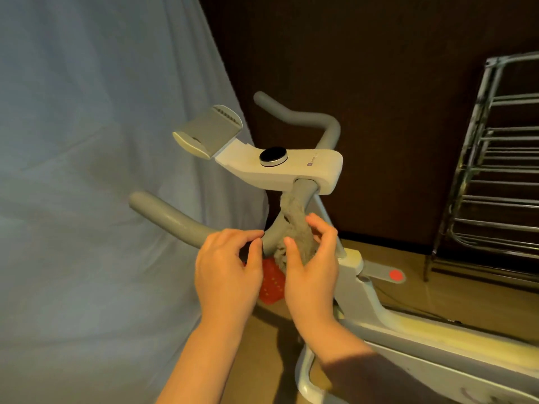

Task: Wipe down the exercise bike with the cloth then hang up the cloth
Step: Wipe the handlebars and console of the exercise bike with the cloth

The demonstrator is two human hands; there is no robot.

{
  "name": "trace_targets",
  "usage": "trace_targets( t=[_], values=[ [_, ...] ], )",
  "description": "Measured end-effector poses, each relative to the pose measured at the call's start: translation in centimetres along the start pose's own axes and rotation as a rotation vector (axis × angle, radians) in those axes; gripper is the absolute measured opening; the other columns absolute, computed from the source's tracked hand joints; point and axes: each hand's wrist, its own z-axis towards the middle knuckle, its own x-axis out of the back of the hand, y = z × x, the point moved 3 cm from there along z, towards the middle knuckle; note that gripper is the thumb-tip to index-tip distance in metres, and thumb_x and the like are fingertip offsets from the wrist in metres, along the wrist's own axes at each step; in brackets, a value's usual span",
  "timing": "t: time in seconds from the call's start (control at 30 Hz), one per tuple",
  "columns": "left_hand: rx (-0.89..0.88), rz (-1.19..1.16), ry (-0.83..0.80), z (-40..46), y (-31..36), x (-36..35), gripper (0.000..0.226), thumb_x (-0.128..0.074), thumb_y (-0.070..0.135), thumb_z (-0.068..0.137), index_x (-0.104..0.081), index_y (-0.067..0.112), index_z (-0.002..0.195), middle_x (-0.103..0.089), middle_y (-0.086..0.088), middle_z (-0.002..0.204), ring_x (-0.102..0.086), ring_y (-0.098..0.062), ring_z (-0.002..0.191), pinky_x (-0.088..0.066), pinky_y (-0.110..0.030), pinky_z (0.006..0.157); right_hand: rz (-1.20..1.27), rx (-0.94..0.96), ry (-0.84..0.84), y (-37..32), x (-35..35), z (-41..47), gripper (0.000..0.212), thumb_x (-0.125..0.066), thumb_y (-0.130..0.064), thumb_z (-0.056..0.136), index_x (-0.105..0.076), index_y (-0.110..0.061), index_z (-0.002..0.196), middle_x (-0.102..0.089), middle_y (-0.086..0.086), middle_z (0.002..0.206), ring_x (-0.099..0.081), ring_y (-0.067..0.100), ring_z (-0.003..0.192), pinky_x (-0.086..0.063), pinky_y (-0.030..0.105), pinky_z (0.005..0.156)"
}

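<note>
Hanging bunched on the handlebar point(287, 225), a fuzzy grey cloth point(294, 228).

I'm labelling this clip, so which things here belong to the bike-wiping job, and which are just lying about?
Belongs to the job:
- cloth, draped on the handlebar
- bike
- left hand and right hand, fingers spread at the cloth
- rack, perhaps for hanging

Just lying about:
- blue sheet
- red perforated thing behind the hands

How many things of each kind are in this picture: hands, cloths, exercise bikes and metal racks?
Hands: 2, left hand and right hand
Cloths: 1, grey cloth
Exercise bikes: 1, exercise bike
Metal racks: 1, metal rack
Total: 5
</note>
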Motion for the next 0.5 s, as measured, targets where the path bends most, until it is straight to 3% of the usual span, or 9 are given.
trace_targets(
  t=[0.23, 0.3, 0.4, 0.5],
  values=[
    [-0.047, -0.009, -0.024, 0.1, -0.2, 0.2, 0.017, -0.059, 0.027, 0.085, -0.074, 0.029, 0.092, -0.064, 0.014, 0.083, -0.053, -0.01, 0.086, -0.046, -0.034, 0.076, -0.135, 0.095, 0.079, -0.8, -0.8, -0.4, 0.024, -0.062, -0.015, 0.091, -0.053, -0.026, 0.11, -0.054, -0.008, 0.11, -0.053, 0.0, 0.101, -0.04, 0.004, 0.077],
    [-0.056, 0.001, -0.033, 0.4, -0.2, 0.2, 0.014, -0.062, 0.024, 0.086, -0.074, 0.029, 0.092, -0.065, 0.013, 0.083, -0.055, -0.012, 0.087, -0.047, -0.036, 0.075, -0.138, 0.076, 0.092, -1.1, -0.6, 1.4, 0.021, -0.061, -0.016, 0.092, -0.053, -0.027, 0.107, -0.058, -0.008, 0.107, -0.056, 0.005, 0.099, -0.043, 0.008, 0.075],
    [-0.053, 0.009, -0.039, 0.5, -0.2, 0.2, 0.011, -0.066, 0.023, 0.086, -0.075, 0.028, 0.091, -0.066, 0.012, 0.082, -0.055, -0.013, 0.086, -0.047, -0.037, 0.074, -0.212, 0.06, 0.057, -1.3, -0.6, 1.4, 0.026, -0.059, -0.02, 0.094, -0.055, -0.03, 0.118, -0.057, -0.013, 0.114, -0.054, 0.007, 0.109, -0.045, 0.021, 0.087],
    [-0.055, 0.041, -0.069, 0.8, 0.2, 0.3, 0.009, -0.066, 0.027, 0.086, -0.074, 0.029, 0.089, -0.064, 0.013, 0.081, -0.052, -0.011, 0.085, -0.045, -0.033, 0.071, -0.375, 0.166, -0.034, -1.5, 0.1, 2.0, 0.031, -0.059, -0.02, 0.094, -0.059, -0.025, 0.124, -0.054, -0.017, 0.116, -0.048, 0.004, 0.115, -0.035, 0.017, 0.093]
  ],
)
